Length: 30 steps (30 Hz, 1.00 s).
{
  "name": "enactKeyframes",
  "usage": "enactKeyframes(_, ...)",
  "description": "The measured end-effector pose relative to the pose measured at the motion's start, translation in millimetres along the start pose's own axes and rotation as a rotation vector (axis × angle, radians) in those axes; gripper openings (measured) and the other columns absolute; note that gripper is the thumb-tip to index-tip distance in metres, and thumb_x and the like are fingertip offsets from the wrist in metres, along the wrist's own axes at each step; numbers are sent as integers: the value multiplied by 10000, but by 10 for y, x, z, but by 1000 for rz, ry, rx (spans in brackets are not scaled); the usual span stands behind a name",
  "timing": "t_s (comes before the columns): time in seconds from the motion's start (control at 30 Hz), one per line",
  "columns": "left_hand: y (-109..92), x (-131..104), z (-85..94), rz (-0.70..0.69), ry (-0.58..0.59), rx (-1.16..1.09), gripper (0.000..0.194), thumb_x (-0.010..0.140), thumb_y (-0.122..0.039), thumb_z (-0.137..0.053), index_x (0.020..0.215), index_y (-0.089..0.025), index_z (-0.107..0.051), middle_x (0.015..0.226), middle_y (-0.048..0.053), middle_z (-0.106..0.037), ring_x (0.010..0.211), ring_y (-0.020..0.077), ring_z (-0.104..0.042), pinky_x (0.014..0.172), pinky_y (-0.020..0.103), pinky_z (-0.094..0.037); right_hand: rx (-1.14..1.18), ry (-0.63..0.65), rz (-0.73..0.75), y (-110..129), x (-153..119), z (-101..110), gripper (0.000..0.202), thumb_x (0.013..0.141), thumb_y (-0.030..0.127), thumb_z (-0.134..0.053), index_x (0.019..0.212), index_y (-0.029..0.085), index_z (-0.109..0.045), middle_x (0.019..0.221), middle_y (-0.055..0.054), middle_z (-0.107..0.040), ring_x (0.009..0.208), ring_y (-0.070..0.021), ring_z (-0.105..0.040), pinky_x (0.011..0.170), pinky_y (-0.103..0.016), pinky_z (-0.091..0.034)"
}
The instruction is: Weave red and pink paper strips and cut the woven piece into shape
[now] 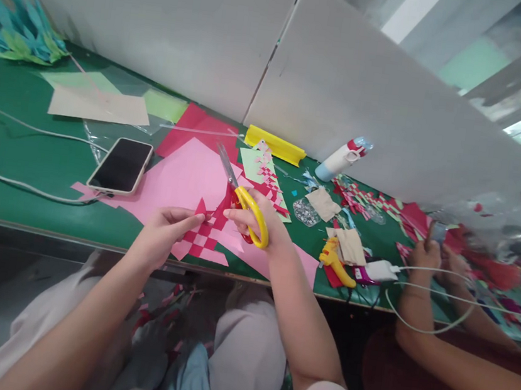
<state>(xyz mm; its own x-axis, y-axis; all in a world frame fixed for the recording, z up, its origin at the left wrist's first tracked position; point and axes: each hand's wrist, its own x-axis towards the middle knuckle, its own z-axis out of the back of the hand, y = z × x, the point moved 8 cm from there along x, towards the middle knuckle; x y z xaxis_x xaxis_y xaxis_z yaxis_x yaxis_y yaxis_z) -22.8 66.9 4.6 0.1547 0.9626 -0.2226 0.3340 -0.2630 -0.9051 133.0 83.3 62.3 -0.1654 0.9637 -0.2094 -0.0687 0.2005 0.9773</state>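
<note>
A checkered piece of woven red and pink paper strips (202, 238) is near the table's front edge. My left hand (165, 231) pinches its upper left side between thumb and fingers. In my right hand (262, 220) are scissors with yellow handles (255, 207), their metal blades pointing up and away from me. The right fingertips are close to the woven paper's upper right; whether they touch it I cannot tell. Large pink paper sheets (187, 170) lie beneath, partly covered by both hands.
Left stands a phone (120, 165) with cables. Behind are a yellow folded strip (275, 145) and a bottle (340, 160). To the right lie a yellow glue gun (337, 264), a white charger (378, 270) and paper scraps. A co-worker's hands (438, 255) hold a phone at the far right.
</note>
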Motion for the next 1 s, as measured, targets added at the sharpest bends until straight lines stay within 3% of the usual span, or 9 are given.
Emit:
enactKeyframes(0.23, 6, 0, 14, 49, -7, 3, 294, 560, -368, -852, 708, -130, -764, 663, 84, -719, 565, 137, -623, 493, 199, -468, -11, 14, 39, 35, -8, -38, 450, 641, 331, -765, 851, 238, -378, 507, 134, -411, 352, -52, -344, 350, -206, -264)
enactKeyframes(0.77, 67, 18, -11, 107, 79, 81, 283, 568, -362, -829, 711, -128, -759, 540, 31, -639, 374, 48, -418, 330, 158, -319, -66, 39, 29, -9, 11, -29, 364, 655, 257, -738, 805, 224, -407, 461, 142, -385, 347, -49, -339, 355, -197, -272)
enactKeyframes(1.0, 83, 14, -72, 65, 120, 122, 281, 559, -327, -848, 736, -150, -721, 694, 45, -684, 581, 120, -616, 510, 186, -471, -28, 57, -54, -103, -24, -140, 508, 614, 256, -771, 960, 235, -400, 487, 148, -447, 317, -59, -350, 325, -194, -251)
